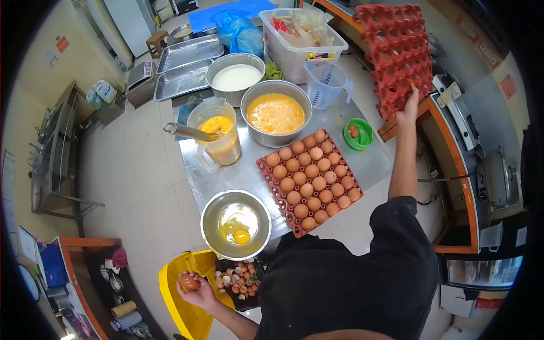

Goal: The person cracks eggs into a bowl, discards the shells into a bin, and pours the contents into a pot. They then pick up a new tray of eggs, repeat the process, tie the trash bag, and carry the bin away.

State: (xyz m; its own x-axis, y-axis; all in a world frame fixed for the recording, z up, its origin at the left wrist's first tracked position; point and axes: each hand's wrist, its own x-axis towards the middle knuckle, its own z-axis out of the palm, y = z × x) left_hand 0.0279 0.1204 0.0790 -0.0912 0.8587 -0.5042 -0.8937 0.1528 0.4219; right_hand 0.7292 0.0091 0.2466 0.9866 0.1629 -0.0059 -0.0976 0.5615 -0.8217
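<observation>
My left hand (196, 290) is curled round a brown egg (190, 281), over the edge of a yellow bin (170, 277). Beside it, a dark container holds broken eggshells (241, 279). My right hand (409, 107) grips the lower edge of an empty red egg tray (396, 56), raised at the upper right. One yolk in clear egg white lies in a steel bowl (208, 218). A full tray of brown eggs (310, 180) rests on the steel table (255, 170). Near it, a green basket (358, 134) holds one brown egg.
Behind the bowl stand a jug of beaten egg (229, 141) with a whisk (187, 131), a pot of egg mixture (276, 139), a pot of white liquid (236, 93) and an empty measuring jug (326, 85). Farther back are metal trays (181, 79) and a plastic tub (289, 56).
</observation>
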